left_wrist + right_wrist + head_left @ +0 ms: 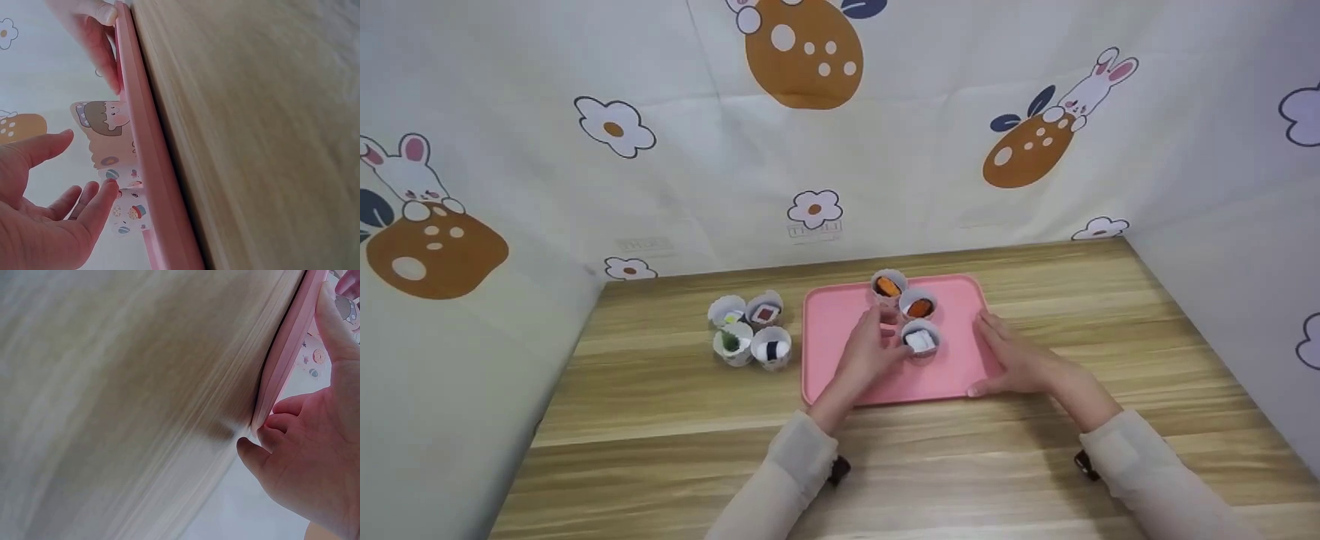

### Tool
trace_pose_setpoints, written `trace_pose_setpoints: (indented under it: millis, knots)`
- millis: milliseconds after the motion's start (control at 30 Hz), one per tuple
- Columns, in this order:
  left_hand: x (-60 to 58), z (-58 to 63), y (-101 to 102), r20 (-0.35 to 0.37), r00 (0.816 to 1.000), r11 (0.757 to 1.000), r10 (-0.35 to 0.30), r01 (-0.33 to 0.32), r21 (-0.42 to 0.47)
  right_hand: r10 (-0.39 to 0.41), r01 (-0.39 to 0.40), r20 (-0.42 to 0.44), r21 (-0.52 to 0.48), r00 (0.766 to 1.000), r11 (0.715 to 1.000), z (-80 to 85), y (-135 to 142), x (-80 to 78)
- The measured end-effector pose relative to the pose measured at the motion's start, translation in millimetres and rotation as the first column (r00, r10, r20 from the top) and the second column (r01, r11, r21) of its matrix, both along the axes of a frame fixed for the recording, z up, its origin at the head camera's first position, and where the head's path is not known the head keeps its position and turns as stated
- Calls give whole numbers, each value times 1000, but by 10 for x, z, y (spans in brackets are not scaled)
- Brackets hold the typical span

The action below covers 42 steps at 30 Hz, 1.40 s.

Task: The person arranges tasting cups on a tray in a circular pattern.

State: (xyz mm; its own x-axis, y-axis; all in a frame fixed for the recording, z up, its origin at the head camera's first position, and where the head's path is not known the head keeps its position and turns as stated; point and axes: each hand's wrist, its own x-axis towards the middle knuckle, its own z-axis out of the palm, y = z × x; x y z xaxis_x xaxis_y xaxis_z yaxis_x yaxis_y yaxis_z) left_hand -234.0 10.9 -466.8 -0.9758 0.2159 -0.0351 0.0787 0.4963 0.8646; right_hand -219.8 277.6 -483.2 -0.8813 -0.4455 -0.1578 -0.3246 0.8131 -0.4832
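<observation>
On the pink tray (825, 322) stand three paper cups with toy sushi pieces: one with an orange topping (887, 287), one with a red-orange topping (919, 309), and a nearer one with a white piece (919, 342). My left hand (868, 351) hovers over the tray just left of the nearer cup, its thumb and fingers spread apart with nothing between them. Printed cup sides (134, 212) show beyond its fingertips in the left wrist view. My right hand (1016, 360) rests against the tray's right edge, fingers extended along the rim and thumb near the front corner.
Left of the tray, several more paper cups stand grouped on the wooden table (660, 397), among them one with a green piece (733, 343) and one with a white, dark-banded piece (772, 350). A patterned curtain (915, 165) encloses the table's back and sides.
</observation>
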Motion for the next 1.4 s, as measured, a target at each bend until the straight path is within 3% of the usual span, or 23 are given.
trace_pose_setpoints:
  millis: [233,433,667,900,1400]
  knots:
    - [17,44,-120,-42,999,998,-22,25,66,-11,11,15,18,1000,1000,12,-19,7]
    - [48,109,-211,-13,1000,997,-12,13,82,-15,14,12,30,1000,999,21,-20,9]
    - [82,171,-327,-53,998,995,-39,44,95,-3,3,17,22,1000,1000,9,-7,1]
    - [93,243,-447,-31,998,991,-48,51,124,-17,16,21,36,1000,999,-2,-6,-19]
    - [138,474,-863,-94,995,979,26,-7,203,-14,13,25,25,1000,1000,6,-23,-10]
